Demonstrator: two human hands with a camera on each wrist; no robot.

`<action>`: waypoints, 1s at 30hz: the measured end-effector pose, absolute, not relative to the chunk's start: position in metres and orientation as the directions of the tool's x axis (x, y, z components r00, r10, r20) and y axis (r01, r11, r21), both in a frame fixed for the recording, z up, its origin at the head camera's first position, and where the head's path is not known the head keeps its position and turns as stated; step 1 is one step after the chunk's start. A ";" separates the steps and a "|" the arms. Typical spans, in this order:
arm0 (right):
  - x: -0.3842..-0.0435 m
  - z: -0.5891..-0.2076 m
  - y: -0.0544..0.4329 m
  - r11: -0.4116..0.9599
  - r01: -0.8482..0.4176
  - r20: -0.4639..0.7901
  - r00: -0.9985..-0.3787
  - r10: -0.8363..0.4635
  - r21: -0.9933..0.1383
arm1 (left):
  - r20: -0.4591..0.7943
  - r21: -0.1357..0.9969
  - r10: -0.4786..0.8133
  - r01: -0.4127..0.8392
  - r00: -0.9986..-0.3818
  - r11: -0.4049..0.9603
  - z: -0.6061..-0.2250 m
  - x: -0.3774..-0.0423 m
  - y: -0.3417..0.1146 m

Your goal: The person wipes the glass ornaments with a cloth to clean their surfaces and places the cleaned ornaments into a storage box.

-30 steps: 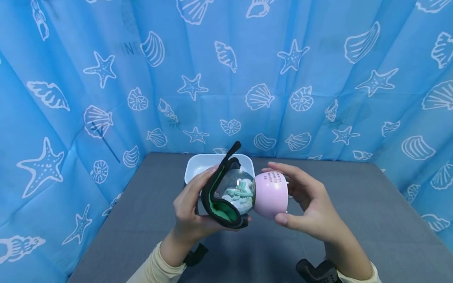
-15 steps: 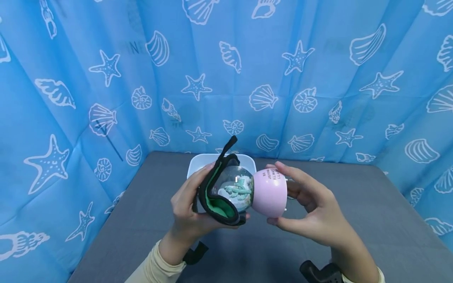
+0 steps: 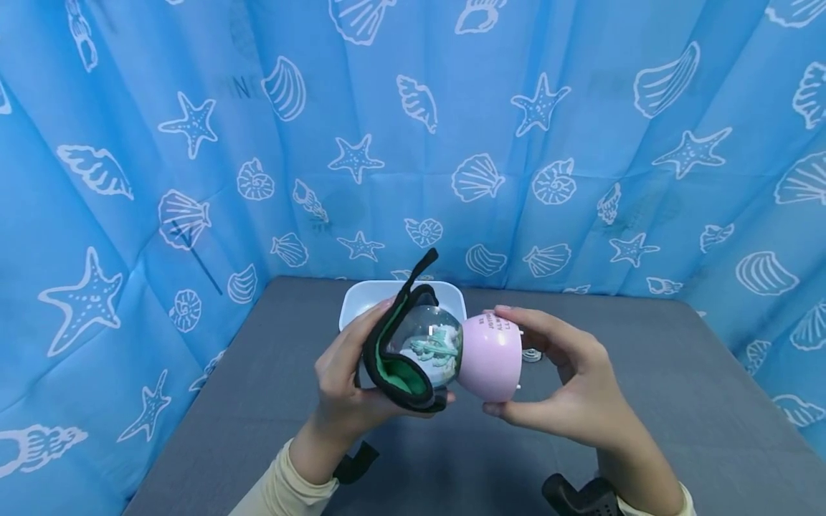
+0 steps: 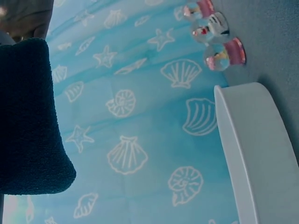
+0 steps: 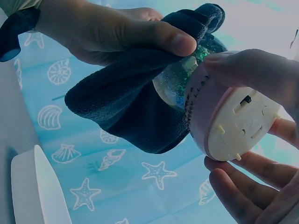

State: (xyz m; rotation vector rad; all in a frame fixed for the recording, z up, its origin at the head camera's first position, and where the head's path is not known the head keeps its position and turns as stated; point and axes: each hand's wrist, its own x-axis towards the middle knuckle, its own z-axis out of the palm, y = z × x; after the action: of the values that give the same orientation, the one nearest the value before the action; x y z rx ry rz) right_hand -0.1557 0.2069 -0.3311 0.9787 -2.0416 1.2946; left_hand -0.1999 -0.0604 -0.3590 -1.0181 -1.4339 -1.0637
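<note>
A snow globe (image 3: 435,351) lies sideways in the air between my hands, its clear dome to the left. Inside the dome are a pale green figure and white snow. My left hand (image 3: 348,373) holds a folded black cloth (image 3: 401,376) with a green inner side against the dome. My right hand (image 3: 577,380) grips the pink base (image 3: 492,358), thumb below and fingers above. Lettering runs along the base. In the right wrist view the cream underside (image 5: 243,126) shows small feet and a dark switch-like slot. My left fingers are partly hidden behind the cloth.
Behind the hands a white tray (image 3: 368,292) stands on the grey tabletop (image 3: 677,387). Several small snow globes (image 4: 219,35) stand beyond the tray in the left wrist view. A blue shell-print curtain (image 3: 413,143) closes off the back and sides.
My right thumb and fingers have shifted slightly left along the pink base. The cloth and dome stay nearly in place; the view sways a little.
</note>
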 end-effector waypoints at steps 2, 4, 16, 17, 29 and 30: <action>-0.157 -0.331 0.207 0.265 -0.804 0.748 -0.593 -0.296 -0.533 | 0.993 0.090 0.051 0.964 -0.106 0.251 -0.359 -0.200 -0.060; -0.157 -0.331 0.208 0.255 -0.806 0.750 -0.591 -0.297 -0.534 | 0.993 0.085 0.057 0.963 -0.103 0.255 -0.359 -0.199 -0.061; -0.156 -0.334 0.206 0.258 -0.778 0.725 -0.628 -0.282 -0.573 | 0.994 0.051 0.079 0.966 -0.073 0.253 -0.357 -0.199 -0.060; -0.155 -0.334 0.206 0.270 -0.769 0.717 -0.638 -0.281 -0.579 | 0.994 0.049 0.082 0.965 -0.072 0.256 -0.358 -0.200 -0.060; -0.154 -0.337 0.203 0.337 -0.690 0.644 -0.722 -0.254 -0.640 | 0.996 0.019 0.081 0.967 -0.041 0.254 -0.359 -0.203 -0.060; -0.154 -0.337 0.203 0.331 -0.688 0.642 -0.724 -0.253 -0.646 | 0.996 0.017 0.077 0.969 -0.037 0.247 -0.359 -0.203 -0.060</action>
State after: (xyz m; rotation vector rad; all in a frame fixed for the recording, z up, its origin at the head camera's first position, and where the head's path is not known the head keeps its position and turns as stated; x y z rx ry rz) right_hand -0.1543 0.2032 -0.3369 0.8286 -2.1734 1.3683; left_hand -0.2035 -0.0600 -0.3591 -1.0671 -1.3952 -1.0035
